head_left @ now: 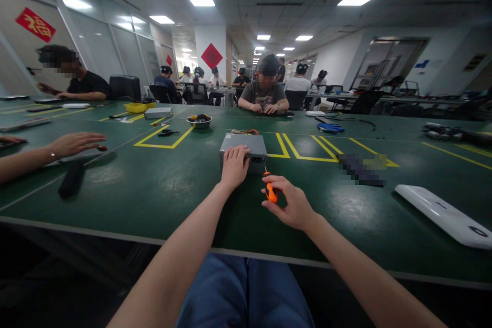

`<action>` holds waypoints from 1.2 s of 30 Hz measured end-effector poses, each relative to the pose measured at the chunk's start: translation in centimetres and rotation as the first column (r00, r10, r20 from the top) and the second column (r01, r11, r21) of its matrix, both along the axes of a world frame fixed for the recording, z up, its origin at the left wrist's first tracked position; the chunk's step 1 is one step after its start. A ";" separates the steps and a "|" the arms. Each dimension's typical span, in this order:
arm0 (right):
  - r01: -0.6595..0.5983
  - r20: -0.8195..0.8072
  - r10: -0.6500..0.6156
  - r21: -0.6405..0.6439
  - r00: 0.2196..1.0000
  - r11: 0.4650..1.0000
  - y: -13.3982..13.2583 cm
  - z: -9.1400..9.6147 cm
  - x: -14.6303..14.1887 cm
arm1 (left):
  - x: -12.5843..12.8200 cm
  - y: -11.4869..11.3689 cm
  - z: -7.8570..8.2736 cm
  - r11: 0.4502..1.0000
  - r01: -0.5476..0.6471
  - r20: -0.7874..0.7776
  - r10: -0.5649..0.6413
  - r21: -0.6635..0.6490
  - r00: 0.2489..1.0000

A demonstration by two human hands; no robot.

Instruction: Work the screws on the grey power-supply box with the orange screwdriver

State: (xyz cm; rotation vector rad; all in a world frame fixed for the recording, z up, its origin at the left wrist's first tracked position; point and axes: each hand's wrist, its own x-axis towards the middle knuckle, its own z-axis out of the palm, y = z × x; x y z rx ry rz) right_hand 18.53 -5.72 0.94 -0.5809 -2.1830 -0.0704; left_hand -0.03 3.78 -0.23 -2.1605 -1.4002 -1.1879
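Note:
A grey metal computer power supply [246,142] sits on the green table in front of me, its socket side facing me and coloured wires behind it. My left hand [234,166] grips its near left part, fingers over the top edge and thumb against the front. Between the fingers and thumb of my right hand [291,204] is an orange and black screwdriver [271,193]. The screwdriver's shaft points up at the lower right corner of the socket side. Whether its tip sits in a screw is too small to tell.
To the right lie a white casing [442,212] and a blurred dark object [359,169]. A metal bowl [199,122] with small items stands beyond, left of the power supply. A co-worker's hand [79,142] is at left near a black object [72,179]. Another person sits opposite.

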 end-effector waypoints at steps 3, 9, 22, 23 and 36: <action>0.003 0.106 -0.005 0.017 0.994 1.000 -0.3 0.3 0.0 | 0.0 0.0 0.0 1.000 0.001 0.000 -0.001 0.003 1.000; 0.028 0.066 -0.032 0.071 0.997 0.997 -0.2 0.0 -0.2 | 0.0 -0.1 0.1 1.000 -0.002 0.000 0.002 -0.003 1.000; 0.039 0.100 -0.046 0.079 0.994 0.996 -0.3 0.1 -0.2 | 0.1 -0.1 0.1 1.000 0.001 0.005 -0.001 0.000 1.000; 0.032 0.071 -0.037 0.077 0.997 0.997 -0.3 0.0 -0.2 | 0.1 -0.1 0.1 1.000 0.001 0.005 -0.001 0.001 1.000; 0.079 0.113 -0.093 0.125 0.989 0.989 -0.2 -0.2 -0.3 | 0.1 -0.2 0.1 1.000 -0.003 -0.002 0.003 -0.023 1.000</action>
